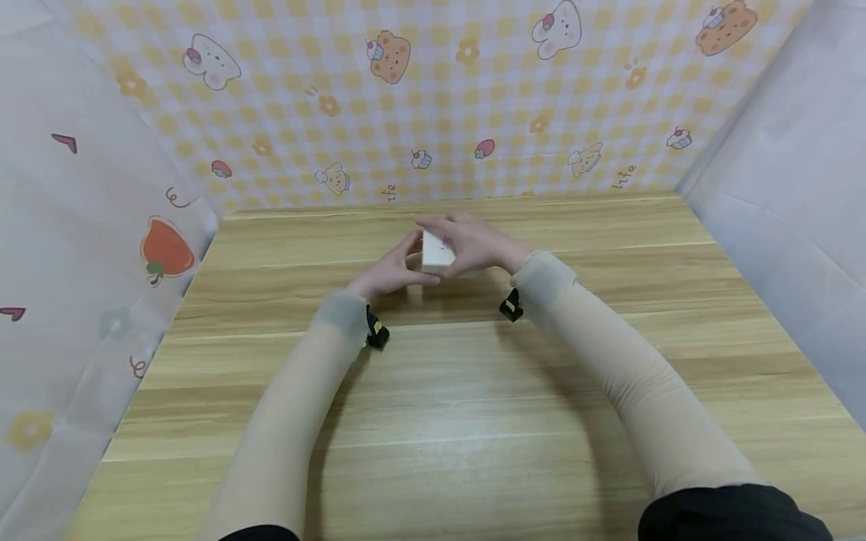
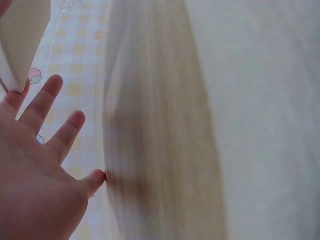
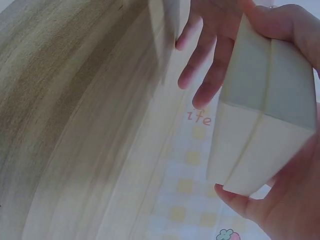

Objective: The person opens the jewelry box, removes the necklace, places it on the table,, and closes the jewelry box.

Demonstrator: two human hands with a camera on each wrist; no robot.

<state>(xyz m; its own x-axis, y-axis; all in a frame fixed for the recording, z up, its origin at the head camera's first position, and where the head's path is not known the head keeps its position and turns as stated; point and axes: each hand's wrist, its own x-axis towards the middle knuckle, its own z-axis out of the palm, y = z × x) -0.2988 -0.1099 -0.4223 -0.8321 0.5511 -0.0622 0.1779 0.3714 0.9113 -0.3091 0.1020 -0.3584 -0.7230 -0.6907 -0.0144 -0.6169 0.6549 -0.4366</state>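
Observation:
A small white box (image 1: 436, 254) is held up above the wooden tabletop, between both hands. In the right wrist view, a lengthwise seam runs along the box (image 3: 265, 112), which is tilted. My right hand (image 1: 479, 242) grips it from the right, thumb on the near side and fingers round the far side. From the left, my left hand (image 1: 389, 273) pinches it by the edge with thumb and index finger. The other fingers of the left hand (image 2: 37, 175) are spread apart, off the box. Small reddish marks, too small to read, show on the box's upper face.
The wood-grain table (image 1: 440, 428) stretches under both forearms. A yellow checked cloth (image 1: 440, 98) with cartoon prints hangs behind it. White sheets flank the left side (image 1: 81, 248) and right side (image 1: 785, 188). A small black device (image 1: 512, 305) sits at the right wrist, another (image 1: 376, 330) at the left.

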